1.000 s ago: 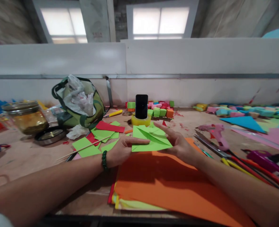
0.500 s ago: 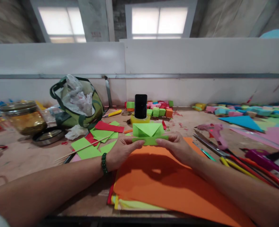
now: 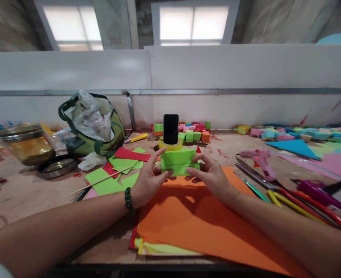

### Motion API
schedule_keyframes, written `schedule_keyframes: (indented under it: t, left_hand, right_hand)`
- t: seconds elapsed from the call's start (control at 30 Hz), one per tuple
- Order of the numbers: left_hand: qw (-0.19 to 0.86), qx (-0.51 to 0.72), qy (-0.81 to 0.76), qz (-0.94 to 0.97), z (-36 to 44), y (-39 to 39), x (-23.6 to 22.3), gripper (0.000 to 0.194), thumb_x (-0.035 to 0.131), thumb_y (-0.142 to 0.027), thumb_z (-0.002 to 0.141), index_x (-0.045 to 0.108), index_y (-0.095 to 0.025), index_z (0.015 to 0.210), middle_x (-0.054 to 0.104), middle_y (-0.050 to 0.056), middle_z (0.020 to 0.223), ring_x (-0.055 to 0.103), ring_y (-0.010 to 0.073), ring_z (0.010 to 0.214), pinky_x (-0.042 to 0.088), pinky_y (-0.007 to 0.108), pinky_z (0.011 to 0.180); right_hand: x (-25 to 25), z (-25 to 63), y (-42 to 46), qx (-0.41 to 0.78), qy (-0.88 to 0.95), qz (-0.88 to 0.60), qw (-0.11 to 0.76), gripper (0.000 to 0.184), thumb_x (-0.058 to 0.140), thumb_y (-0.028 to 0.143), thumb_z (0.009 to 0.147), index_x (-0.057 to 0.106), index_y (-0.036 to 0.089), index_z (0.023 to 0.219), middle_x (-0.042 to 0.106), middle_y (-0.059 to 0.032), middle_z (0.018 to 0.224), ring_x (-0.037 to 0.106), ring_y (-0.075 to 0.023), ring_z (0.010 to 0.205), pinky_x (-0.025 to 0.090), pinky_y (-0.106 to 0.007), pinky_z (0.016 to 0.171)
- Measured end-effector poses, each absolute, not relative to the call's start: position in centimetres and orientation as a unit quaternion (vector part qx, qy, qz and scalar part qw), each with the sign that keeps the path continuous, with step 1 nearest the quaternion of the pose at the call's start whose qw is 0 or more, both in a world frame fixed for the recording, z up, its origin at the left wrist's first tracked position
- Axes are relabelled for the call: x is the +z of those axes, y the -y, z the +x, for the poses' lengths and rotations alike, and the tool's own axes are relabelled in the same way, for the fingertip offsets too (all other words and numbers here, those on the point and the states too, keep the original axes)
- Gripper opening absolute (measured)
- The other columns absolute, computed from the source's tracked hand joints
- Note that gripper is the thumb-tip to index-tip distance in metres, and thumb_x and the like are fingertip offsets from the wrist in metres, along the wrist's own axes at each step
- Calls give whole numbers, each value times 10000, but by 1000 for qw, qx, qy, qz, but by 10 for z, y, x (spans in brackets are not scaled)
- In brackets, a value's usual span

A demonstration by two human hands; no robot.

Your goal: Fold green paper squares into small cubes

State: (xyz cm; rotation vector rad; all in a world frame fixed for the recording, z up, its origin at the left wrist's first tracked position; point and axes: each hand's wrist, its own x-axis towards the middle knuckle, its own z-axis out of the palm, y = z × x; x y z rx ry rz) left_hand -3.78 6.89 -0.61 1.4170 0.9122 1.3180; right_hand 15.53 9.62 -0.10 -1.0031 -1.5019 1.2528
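Note:
A folded piece of light green paper (image 3: 179, 162) is held up between both hands above a stack of orange paper (image 3: 199, 216). My left hand (image 3: 149, 177), with a green bead bracelet at the wrist, pinches the paper's left end. My right hand (image 3: 212, 175) pinches its right end. The paper now looks like a small upright rectangle. Just behind it a black phone (image 3: 171, 128) stands in a yellow tape roll (image 3: 170, 145).
Green and red paper scraps (image 3: 121, 166) and a thin wooden stick lie to the left. A glass jar (image 3: 26, 143), a lid and a green bag (image 3: 95, 123) stand further left. Coloured foam blocks (image 3: 193, 133) line the back wall. A pink glue gun (image 3: 260, 158), scissors and rulers lie at right.
The green paper went from a flat sheet with diagonal creases to a smaller folded rectangle. Both hands turned it upright and lifted it slightly toward the phone.

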Motion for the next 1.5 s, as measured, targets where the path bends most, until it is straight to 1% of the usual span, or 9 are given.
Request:
schedule_keyframes:
  t: [0.1, 0.2, 0.27, 0.4, 0.67, 0.9, 1.07, 1.27, 1.5]
  left_hand:
    - [485, 540, -374, 578, -39, -70, -5, 919, 721, -248, 719, 192, -174, 1466, 673, -25, 706, 665, 136, 652, 484, 199, 596]
    - [496, 538, -383, 565, -42, -73, -4, 988, 747, -275, 693, 162, -185, 1484, 696, -2, 768, 675, 150, 670, 475, 194, 575]
    - [506, 526, -396, 558, -43, -75, -5, 901, 767, -309, 667, 308, -156, 1427, 703, 29, 819, 676, 153, 672, 468, 188, 558]
    - [527, 501, -413, 548, -43, -77, -8, 547, 804, -346, 610, 618, -89, 1056, 697, 86, 915, 661, 148, 710, 480, 188, 570]
    - [638, 488, -380, 459, -41, -73, -4, 508, 754, -458, 684, 651, -96, 1025, 704, 117, 963, 667, 202, 808, 534, 271, 677]
    - [641, 493, -395, 436, -40, -75, -11, 503, 813, -291, 622, 667, -128, 1075, 718, 91, 1021, 688, 190, 785, 525, 283, 738]
    - [630, 488, -378, 471, -41, -74, -14, 469, 793, -295, 659, 673, -134, 1083, 720, 78, 1004, 677, 192, 845, 514, 276, 783]
    - [637, 456, -365, 503, -40, -69, -8, 498, 717, -472, 728, 662, -129, 1085, 714, 86, 915, 662, 159, 730, 484, 208, 596]
    - [623, 445, -401, 502, -39, -68, -7, 495, 817, -326, 632, 656, -131, 1058, 706, 77, 975, 680, 149, 736, 518, 205, 629]
  right_hand:
    - [0, 155, -96, 495, 610, -398, 474, 817, 769, 367, 633, 381, 230, 1339, 673, 51, 632, 688, -167, 574, 501, -235, 517]
    - [0, 156, -98, 497, 600, -402, 481, 983, 791, 358, 608, 278, 207, 1433, 672, 50, 627, 693, -175, 573, 500, -230, 506]
    - [-1, 156, -100, 502, 601, -410, 468, 864, 802, 367, 592, 414, 181, 1341, 689, 24, 663, 696, -178, 578, 498, -225, 499]
    - [-5, 159, -103, 512, 606, -413, 447, 522, 805, 384, 595, 604, 174, 1030, 723, -25, 757, 700, -176, 608, 506, -225, 512]
    - [-3, 156, -99, 529, 626, -390, 419, 424, 784, 347, 617, 608, 165, 958, 719, -22, 815, 659, -127, 595, 532, -236, 559]
    - [1, 153, -92, 556, 643, -359, 387, 479, 772, 300, 636, 586, 164, 1055, 729, -44, 906, 675, -148, 717, 544, -247, 632]
    - [-4, 155, -97, 561, 625, -381, 386, 395, 779, 340, 643, 637, 159, 965, 723, -26, 818, 642, -107, 579, 515, -212, 545]
    - [-11, 158, -104, 548, 610, -405, 405, 356, 786, 398, 628, 670, 151, 856, 717, -29, 780, 657, -120, 581, 529, -226, 569]
    - [-10, 159, -104, 538, 616, -410, 404, 396, 775, 426, 641, 677, 157, 914, 723, -44, 803, 680, -141, 605, 532, -224, 561]
